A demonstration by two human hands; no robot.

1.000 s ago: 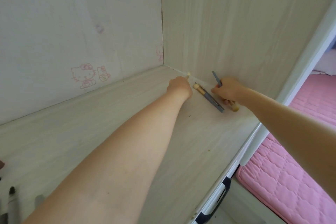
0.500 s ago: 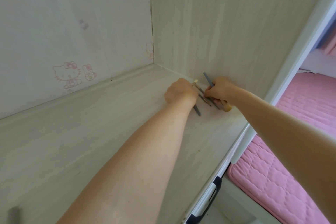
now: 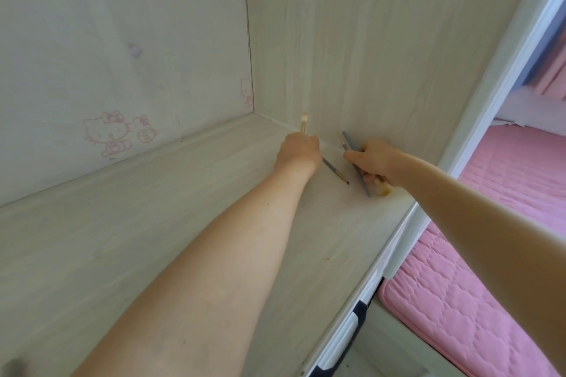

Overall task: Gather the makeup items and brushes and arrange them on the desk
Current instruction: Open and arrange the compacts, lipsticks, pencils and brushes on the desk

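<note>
Two hands are seen working deep in the corner of the bench (image 3: 171, 223), where the side panel (image 3: 382, 55) meets the surface. The left hand (image 3: 298, 151) is curled round a slim brush (image 3: 334, 171): its pale bristle tip is poking up past the knuckles toward the panel, and its dark handle is trailing out below the fist, angled away from the panel. The right hand (image 3: 372, 159), just beside the panel, is clenched on a small bundle of brushes (image 3: 375, 186), blue-grey handles showing above the fist and a stubby cream end below it.

Nothing loose is visible on the bench beside the panel; everything there appears gathered. The long axes of both handfuls are laid roughly parallel, slanting from the panel out toward the open bench. The left hand is placed farther from the panel and nearer the broad bare stretch of bench, so it is judged the better placed to set its brush down first. A pink mattress (image 3: 490, 285) is seen beyond the bench edge, on the panel's side.
</note>
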